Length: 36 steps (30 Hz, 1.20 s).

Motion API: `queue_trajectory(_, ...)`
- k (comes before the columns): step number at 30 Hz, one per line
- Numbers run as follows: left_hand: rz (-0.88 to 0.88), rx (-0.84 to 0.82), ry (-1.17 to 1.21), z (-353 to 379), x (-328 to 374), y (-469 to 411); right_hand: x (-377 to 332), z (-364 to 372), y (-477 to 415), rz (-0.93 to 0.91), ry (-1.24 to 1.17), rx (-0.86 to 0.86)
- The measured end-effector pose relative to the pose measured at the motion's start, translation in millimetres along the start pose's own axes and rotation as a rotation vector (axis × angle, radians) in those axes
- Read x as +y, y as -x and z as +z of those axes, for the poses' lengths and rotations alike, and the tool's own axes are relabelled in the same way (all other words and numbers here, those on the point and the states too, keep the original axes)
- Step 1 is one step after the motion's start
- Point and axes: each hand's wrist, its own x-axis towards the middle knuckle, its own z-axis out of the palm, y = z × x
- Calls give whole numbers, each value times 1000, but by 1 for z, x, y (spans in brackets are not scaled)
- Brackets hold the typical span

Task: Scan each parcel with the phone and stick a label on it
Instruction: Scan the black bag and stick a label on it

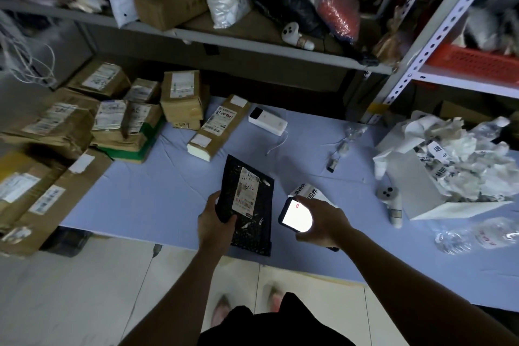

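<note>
My left hand (214,220) grips the lower left edge of a flat black parcel bag (252,222), thumb on top. A white shipping label (246,196) faces up on the bag. To its right, my right hand (323,223) holds a phone (295,215) with a bright white screen, tilted toward me. Just behind the phone, a roll of white labels with black print (306,191) lies on the pale blue table (157,194).
Cardboard parcels (118,121) are stacked along the left and back of the table; a long box (217,128) lies mid-table. A white power bank (268,119) with cable sits behind. A white box of crumpled paper (449,166) and plastic bottle (471,234) are at right. Shelving stands behind.
</note>
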Motion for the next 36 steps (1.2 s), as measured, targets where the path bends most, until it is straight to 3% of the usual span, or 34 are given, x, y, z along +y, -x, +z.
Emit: queue_trajectory(36, -12, 118, -170, 14, 26, 5, 48, -8, -28, -169, 16, 27)
